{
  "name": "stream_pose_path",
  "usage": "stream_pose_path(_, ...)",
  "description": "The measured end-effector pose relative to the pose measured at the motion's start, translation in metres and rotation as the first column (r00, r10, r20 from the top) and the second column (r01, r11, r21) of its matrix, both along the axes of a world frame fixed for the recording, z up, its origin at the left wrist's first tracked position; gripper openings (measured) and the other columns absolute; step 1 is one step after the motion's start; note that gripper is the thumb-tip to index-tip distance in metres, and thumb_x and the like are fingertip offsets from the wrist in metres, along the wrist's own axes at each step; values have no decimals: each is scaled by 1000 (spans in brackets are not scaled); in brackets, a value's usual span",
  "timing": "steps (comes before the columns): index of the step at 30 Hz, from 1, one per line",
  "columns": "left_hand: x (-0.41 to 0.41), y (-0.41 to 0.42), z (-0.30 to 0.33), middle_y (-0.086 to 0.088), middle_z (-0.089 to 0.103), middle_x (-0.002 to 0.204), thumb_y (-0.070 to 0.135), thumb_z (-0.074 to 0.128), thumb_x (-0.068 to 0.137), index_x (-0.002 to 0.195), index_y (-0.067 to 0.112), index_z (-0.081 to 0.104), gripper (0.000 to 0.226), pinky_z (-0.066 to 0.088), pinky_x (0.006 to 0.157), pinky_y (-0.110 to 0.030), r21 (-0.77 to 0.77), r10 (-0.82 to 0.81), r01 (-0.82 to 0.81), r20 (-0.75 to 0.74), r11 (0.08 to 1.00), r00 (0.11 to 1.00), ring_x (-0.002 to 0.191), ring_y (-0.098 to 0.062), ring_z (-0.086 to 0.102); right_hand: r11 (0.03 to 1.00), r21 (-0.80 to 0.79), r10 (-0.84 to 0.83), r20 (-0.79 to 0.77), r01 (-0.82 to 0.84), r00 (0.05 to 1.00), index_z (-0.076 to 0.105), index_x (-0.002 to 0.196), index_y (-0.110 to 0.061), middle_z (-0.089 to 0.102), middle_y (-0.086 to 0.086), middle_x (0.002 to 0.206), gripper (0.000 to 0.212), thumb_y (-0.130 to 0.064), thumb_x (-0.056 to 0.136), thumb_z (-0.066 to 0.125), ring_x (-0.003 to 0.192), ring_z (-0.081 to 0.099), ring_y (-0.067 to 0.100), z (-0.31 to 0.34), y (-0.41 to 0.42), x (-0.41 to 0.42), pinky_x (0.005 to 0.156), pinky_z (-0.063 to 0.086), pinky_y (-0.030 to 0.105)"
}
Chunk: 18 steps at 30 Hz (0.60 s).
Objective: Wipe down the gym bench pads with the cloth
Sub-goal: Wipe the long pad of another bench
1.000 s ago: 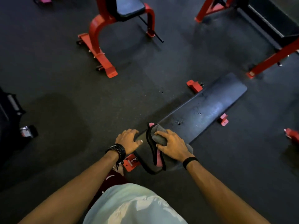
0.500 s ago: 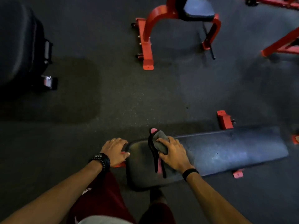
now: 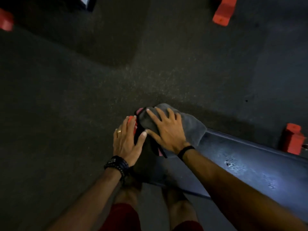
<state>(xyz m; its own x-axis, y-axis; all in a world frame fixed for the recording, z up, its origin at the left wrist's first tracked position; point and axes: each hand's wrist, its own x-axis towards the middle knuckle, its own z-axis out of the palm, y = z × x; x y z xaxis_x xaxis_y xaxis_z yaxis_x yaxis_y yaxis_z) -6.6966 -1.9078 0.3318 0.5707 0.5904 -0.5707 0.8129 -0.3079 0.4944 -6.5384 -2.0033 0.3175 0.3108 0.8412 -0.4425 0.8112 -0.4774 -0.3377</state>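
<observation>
right hand (image 3: 168, 130) went from bunching the grey cloth (image 3: 191, 125) to fingers spread flat on it, left hand (image 3: 125, 140) flat beside: wiping stroke starting on the bench pad (image 3: 241, 160).

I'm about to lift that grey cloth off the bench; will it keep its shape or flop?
Probably flop: the cloth drapes softly over the pad end. Likely light, since the flat right hand spreads it easily.

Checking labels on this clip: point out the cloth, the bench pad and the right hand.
cloth (image 3: 191, 129): head view, bare grey fold.
bench pad (image 3: 246, 162): head view, shiny top surface.
right hand (image 3: 166, 130): head view, back of hand.
</observation>
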Motion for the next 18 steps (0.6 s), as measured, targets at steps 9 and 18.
stream_pose_path(9, 33, -11, -29, -11, 22, 160, 62, 25, 91, 154, 22, 22, 74, 21, 116, -55, 82, 192, -212, 201, 974, 961, 143, -29, 28, 998, 60, -26, 103, 20, 994, 59, 126, -29, 60, 4, 120, 54, -65, 93, 39, 113, 50, 30, -26, 49, -3, 92, 38, 52)
stream_pose_path(18, 82, -43, -45, -14, 37, 152, 51, 21, 99, 144, 12, 41, 63, 15, 118, -59, 332, -366, 348, -8, 877, 931, 142, -34, 31, 951, 45, -308, 145, 305, 940, 56, 132, -31, 57, 6, 135, 59, -69, 91, 40, 113, 53, 31, -15, -183, 110, 91, 43, 47)
